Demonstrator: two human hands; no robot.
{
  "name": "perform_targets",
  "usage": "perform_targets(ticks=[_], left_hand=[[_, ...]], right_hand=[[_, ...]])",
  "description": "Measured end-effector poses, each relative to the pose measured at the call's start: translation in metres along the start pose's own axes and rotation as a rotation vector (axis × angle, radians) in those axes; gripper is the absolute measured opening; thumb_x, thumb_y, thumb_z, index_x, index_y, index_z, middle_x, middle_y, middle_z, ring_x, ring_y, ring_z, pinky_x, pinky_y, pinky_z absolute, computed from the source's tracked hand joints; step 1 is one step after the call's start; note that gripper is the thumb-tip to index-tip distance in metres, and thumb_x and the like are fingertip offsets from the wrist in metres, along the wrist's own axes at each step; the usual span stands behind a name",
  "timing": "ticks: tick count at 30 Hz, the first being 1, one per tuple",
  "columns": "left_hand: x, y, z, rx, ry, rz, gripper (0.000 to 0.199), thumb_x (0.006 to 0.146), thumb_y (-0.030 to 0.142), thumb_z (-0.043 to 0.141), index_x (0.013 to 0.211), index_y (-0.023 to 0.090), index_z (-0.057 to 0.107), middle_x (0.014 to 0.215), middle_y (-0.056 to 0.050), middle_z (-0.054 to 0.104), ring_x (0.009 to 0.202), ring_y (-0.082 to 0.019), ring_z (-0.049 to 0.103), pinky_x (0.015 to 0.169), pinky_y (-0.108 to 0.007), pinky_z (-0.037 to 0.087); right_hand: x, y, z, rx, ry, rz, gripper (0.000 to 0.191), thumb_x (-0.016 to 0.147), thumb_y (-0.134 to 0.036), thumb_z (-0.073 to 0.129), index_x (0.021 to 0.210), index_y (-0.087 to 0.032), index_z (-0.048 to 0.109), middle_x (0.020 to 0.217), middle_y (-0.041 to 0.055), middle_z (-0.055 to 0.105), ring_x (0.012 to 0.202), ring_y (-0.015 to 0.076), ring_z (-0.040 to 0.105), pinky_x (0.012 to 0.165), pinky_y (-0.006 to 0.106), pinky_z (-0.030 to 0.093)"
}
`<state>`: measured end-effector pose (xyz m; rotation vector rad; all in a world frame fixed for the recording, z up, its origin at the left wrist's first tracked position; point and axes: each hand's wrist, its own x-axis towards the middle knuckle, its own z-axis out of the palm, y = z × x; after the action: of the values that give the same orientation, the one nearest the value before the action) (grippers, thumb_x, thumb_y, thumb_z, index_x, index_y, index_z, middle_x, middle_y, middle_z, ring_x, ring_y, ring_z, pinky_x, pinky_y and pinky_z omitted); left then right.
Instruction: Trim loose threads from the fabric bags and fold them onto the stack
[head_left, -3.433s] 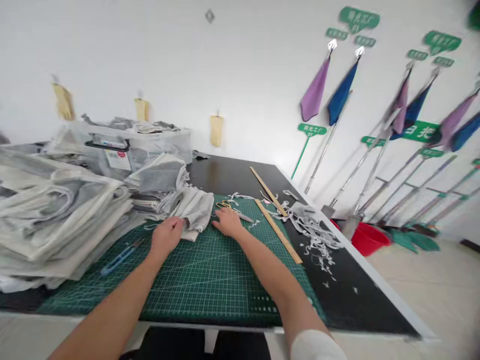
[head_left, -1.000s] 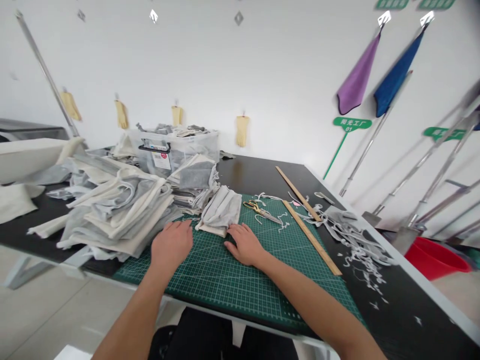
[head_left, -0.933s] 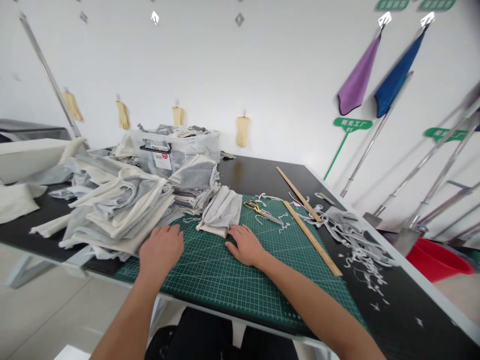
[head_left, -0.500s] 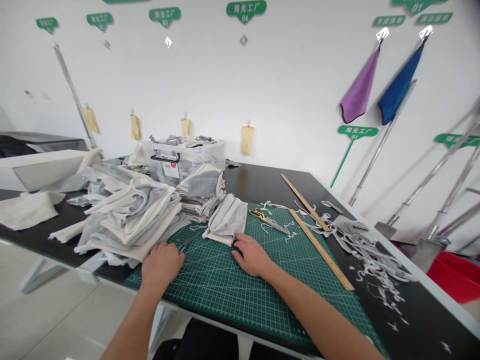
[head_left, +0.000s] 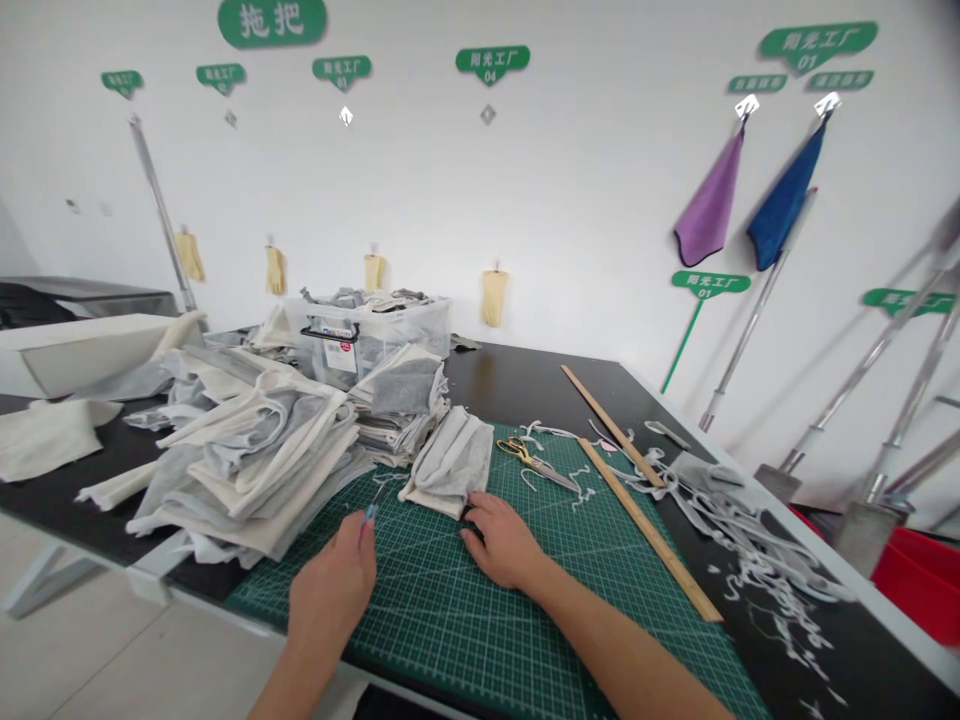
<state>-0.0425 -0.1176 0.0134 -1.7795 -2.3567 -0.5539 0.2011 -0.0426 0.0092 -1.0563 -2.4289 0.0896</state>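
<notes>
Head view, and the left hand (head_left: 334, 580) has brought the blue-handled tool (head_left: 370, 513) up off the cutting mat (head_left: 450, 620), just left of the folded cloth (head_left: 454, 455) and apart from it! So now it's one hand on the tool, one at the cloth. Left fingers are closed around that handle, thumb along it, tip pointing away from the body. Over to the right hand (head_left: 502, 545), palm down, fingertips at the folded cloth's near right corner; pinching or only resting, I can't tell. Right of the cloth, gold-handled scissors (head_left: 536, 462) lie loose; beyond its left edge, the cloth stack (head_left: 405, 388); farther behind, the clear bin (head_left: 424, 322)
</notes>
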Motion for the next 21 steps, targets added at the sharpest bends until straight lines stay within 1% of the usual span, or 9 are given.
perform_targets(ticks=[2,3,5,8,11,15,17,19,21], left_hand=[[-0.006,0.004,0.003,-0.093,-0.017,0.014,0.039,0.099,0.039,0.021,0.117,0.024,0.052,0.102,-0.008,0.075,0.085,-0.022,0.072,0.072,-0.03,0.047],[-0.008,0.006,0.005,-0.132,-0.032,0.02,0.038,0.1,0.04,0.021,0.115,0.026,0.052,0.103,-0.005,0.075,0.086,-0.02,0.071,0.073,-0.028,0.047],[-0.011,0.008,0.006,-0.184,-0.069,0.017,0.037,0.099,0.043,0.021,0.107,0.028,0.054,0.095,-0.003,0.076,0.083,-0.019,0.072,0.07,-0.027,0.046],[-0.012,0.01,0.005,-0.195,-0.132,0.006,0.04,0.098,0.049,0.021,0.087,0.029,0.054,0.078,-0.002,0.074,0.076,-0.022,0.072,0.063,-0.029,0.043],[-0.012,0.013,0.003,-0.157,-0.193,0.022,0.04,0.097,0.05,0.023,0.077,0.028,0.05,0.073,-0.003,0.073,0.075,-0.025,0.072,0.061,-0.031,0.04],[-0.015,0.02,0.001,-0.092,-0.268,0.066,0.038,0.096,0.051,0.026,0.082,0.027,0.051,0.075,-0.007,0.074,0.077,-0.031,0.072,0.061,-0.034,0.04],[-0.016,0.022,0.0,-0.067,-0.302,0.079,0.039,0.095,0.052,0.023,0.084,0.026,0.05,0.075,-0.009,0.074,0.078,-0.034,0.072,0.063,-0.037,0.041],[-0.015,0.024,-0.001,-0.052,-0.343,0.086,0.04,0.095,0.052,0.02,0.085,0.026,0.049,0.076,-0.01,0.074,0.079,-0.037,0.072,0.064,-0.04,0.042],[-0.013,0.024,-0.002,-0.044,-0.382,0.098,0.042,0.095,0.052,0.018,0.085,0.025,0.048,0.075,-0.011,0.074,0.081,-0.038,0.072,0.066,-0.042,0.043]], right_hand=[[0.001,-0.001,-0.001,-0.001,0.005,0.001,0.014,0.089,-0.022,0.058,0.097,-0.017,0.068,0.117,0.0097,0.064,0.111,0.0234,0.057,0.101,0.037,0.042],[0.001,-0.002,-0.001,-0.004,0.007,0.002,0.012,0.089,-0.022,0.058,0.095,-0.017,0.068,0.113,0.009,0.064,0.108,0.0226,0.057,0.1,0.036,0.043],[0.001,-0.003,-0.002,-0.015,0.01,0.002,0.01,0.089,-0.022,0.058,0.092,-0.017,0.067,0.109,0.0082,0.064,0.104,0.0218,0.057,0.097,0.035,0.044],[0.001,-0.004,-0.002,-0.043,0.009,-0.005,0.009,0.089,-0.022,0.058,0.091,-0.017,0.066,0.105,0.0078,0.064,0.101,0.0218,0.057,0.095,0.034,0.045],[0.001,-0.005,-0.004,-0.084,0.004,-0.015,0.009,0.09,-0.021,0.057,0.093,-0.017,0.065,0.099,0.0079,0.064,0.097,0.0213,0.056,0.091,0.033,0.046],[0.001,-0.01,-0.008,-0.172,-0.032,-0.014,0.013,0.093,-0.022,0.053,0.096,-0.016,0.064,0.098,0.0084,0.065,0.094,0.0211,0.056,0.087,0.033,0.045],[-0.002,-0.013,-0.013,-0.232,-0.069,-0.002,0.017,0.095,-0.024,0.05,0.096,-0.016,0.064,0.1,0.0083,0.065,0.096,0.0213,0.056,0.087,0.034,0.045],[-0.007,-0.014,-0.022,-0.295,-0.112,0.027,0.02,0.097,-0.026,0.046,0.098,-0.017,0.064,0.102,0.0077,0.066,0.098,0.0216,0.056,0.088,0.034,0.044],[-0.017,-0.009,-0.037,-0.356,-0.146,0.095,0.021,0.098,-0.027,0.044,0.1,-0.018,0.063,0.103,0.0069,0.067,0.098,0.0213,0.057,0.087,0.033,0.044]])
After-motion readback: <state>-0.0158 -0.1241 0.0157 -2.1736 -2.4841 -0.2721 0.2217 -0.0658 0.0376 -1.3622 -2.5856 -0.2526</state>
